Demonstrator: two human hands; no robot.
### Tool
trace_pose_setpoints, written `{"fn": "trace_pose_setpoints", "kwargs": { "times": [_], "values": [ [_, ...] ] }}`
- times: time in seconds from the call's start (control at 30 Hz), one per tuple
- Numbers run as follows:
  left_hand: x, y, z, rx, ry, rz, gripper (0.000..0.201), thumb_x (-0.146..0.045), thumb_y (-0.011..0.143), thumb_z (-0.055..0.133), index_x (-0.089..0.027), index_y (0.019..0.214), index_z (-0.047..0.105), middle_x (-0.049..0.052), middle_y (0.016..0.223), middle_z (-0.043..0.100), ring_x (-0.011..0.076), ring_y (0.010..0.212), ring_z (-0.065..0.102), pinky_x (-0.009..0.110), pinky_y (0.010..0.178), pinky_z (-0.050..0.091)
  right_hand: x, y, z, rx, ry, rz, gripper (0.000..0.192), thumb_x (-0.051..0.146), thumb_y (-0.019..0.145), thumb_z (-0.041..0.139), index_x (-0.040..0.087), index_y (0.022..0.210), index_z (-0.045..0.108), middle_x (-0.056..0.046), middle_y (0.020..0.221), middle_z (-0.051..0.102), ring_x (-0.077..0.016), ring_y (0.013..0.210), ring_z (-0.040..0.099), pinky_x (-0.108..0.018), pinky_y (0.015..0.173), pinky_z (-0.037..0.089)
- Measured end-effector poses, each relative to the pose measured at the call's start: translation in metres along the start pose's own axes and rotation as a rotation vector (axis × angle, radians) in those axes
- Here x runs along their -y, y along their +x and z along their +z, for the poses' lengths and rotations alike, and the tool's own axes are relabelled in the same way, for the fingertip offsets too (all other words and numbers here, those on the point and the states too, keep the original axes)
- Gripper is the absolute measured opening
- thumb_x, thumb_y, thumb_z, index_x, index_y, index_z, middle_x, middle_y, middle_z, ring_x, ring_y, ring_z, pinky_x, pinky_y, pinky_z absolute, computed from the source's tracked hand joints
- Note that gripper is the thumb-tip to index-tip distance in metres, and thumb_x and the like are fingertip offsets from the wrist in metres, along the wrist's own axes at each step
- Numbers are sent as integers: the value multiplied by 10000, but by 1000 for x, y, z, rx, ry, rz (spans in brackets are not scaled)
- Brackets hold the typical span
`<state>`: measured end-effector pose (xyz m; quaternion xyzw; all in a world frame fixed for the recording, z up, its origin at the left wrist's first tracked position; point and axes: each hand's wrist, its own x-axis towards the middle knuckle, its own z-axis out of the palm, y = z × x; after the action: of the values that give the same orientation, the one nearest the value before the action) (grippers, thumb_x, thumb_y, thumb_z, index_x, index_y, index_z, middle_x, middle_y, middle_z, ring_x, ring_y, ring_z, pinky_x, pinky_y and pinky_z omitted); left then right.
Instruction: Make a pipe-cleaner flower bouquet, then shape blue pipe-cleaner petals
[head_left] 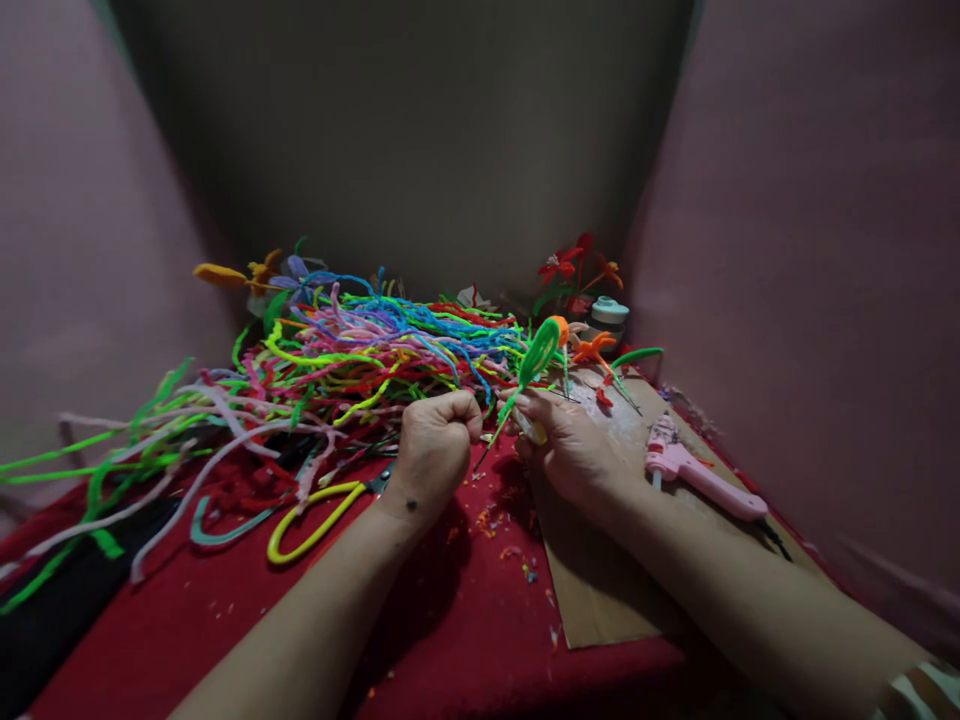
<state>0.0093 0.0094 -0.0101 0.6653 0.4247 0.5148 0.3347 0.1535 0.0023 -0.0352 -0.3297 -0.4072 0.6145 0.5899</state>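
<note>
My left hand (435, 445) is closed into a fist over the red cloth (450, 640), next to the lower end of a thin stem. My right hand (566, 445) grips that stem, which carries a looped green pipe-cleaner leaf (538, 357) with an orange tip (560, 328), and a small pale object shows between its fingers. The stem tilts up and to the right. Whether the left fist pinches the stem's end is hidden.
A big heap of coloured pipe cleaners (352, 355) lies behind my hands. Yellow-handled scissors (319, 515) lie to the left, a pink glue gun (697, 470) on a cardboard sheet (600, 590) to the right. Finished flowers (574, 265) and a small jar (609, 312) stand at the back.
</note>
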Motion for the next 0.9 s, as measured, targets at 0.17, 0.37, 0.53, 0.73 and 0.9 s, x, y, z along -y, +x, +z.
{"fn": "trace_pose_setpoints", "kwargs": {
  "times": [0.17,0.37,0.53,0.73,0.9],
  "values": [
    [-2,0,2,39,-42,-57,92,-134,427,328,-177,383,398,-40,422,339,90,470,279,232,494,233,-1,0,-3,-15,-20,7,120,333,695,636,229,683,578,17,589,492,-116,505,351,-276,503,240],
    [7,3,0,30,-85,-98,77,-140,431,335,-177,389,388,-42,420,343,89,474,285,230,492,225,-2,0,-2,-17,-32,2,141,337,710,629,218,663,570,14,583,486,-109,485,331,-273,483,231],
    [8,5,-1,13,-95,-150,71,-147,437,339,-178,387,380,-44,405,328,84,453,264,235,476,197,-1,-1,0,4,-23,-9,122,314,722,624,214,659,591,-4,633,518,-114,520,366,-273,492,249],
    [1,1,2,58,-89,-146,71,-144,449,345,-176,389,366,-46,415,315,82,465,258,232,492,219,0,-2,-1,-32,-48,1,111,311,706,639,220,664,591,-18,671,549,-126,540,385,-277,500,265],
    [0,-2,4,63,-48,-120,80,-132,454,347,-174,391,372,-47,422,308,81,467,263,227,490,229,2,-3,2,-19,-48,-6,100,313,701,637,220,687,601,-7,681,556,-123,536,400,-272,495,266]
  ]
}}
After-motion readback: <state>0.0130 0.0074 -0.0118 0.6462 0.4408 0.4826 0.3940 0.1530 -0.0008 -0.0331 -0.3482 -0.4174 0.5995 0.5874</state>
